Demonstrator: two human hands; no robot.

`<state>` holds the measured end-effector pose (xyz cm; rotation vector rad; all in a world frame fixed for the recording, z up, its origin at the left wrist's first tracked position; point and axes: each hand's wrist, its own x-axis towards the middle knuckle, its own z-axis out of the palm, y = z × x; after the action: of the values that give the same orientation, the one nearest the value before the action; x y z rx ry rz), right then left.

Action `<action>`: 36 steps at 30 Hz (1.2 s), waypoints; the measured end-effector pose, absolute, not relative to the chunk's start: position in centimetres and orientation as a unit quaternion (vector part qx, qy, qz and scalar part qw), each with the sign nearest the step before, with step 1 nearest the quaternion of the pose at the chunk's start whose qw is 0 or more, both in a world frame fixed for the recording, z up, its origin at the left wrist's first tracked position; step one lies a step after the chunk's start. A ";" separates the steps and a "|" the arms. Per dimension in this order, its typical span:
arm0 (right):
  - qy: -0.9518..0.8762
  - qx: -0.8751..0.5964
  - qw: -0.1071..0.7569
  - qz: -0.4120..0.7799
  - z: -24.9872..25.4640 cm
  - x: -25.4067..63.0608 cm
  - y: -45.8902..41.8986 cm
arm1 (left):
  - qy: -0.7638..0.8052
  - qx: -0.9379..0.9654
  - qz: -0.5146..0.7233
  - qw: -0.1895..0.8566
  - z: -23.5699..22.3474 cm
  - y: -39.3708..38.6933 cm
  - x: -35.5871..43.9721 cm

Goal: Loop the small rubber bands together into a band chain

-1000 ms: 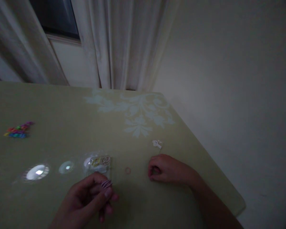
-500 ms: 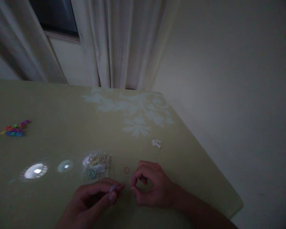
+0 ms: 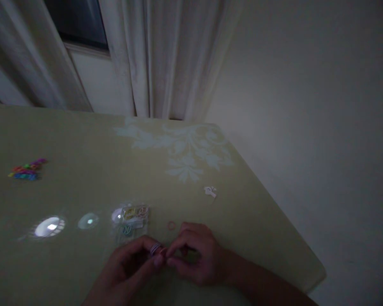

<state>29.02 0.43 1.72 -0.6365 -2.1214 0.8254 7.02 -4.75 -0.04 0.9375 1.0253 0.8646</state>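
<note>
**Fingertips meeting at a striped bundle**

At six o'clock on the pale green surface (image 3: 258, 221), the left hand (image 3: 127, 263) pinches a small bundle of thin, pale-and-dark striped bands (image 3: 155, 248). The right hand (image 3: 199, 255) meets its fingertips; I cannot tell whether it grips anything. A steady left pinch and light right fingertips should suit such small work. From there, a thin pinkish ring (image 3: 168, 226) lies at twelve, a clear plastic box of coloured rings (image 3: 141, 232) between ten and eleven.

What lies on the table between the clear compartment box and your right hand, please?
In the head view, one small pinkish ring lies on the table between the clear box and the right hand.
</note>
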 end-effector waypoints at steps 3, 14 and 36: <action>-0.814 -0.321 0.366 0.317 1.2 29.3 1.2 | 0.457 0.365 0.407 0.702 0.4 -5.1 7.3; -0.881 -0.377 0.179 0.222 -0.6 29.3 2.1 | 0.457 0.334 0.388 0.728 0.4 -5.0 7.3; -0.817 -0.350 0.324 0.325 0.5 29.2 1.4 | 0.480 0.416 0.376 0.674 0.2 -4.4 6.6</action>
<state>29.18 1.44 0.52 -0.9180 -2.1428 0.8522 6.65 -4.43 0.24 0.9369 1.0808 0.8458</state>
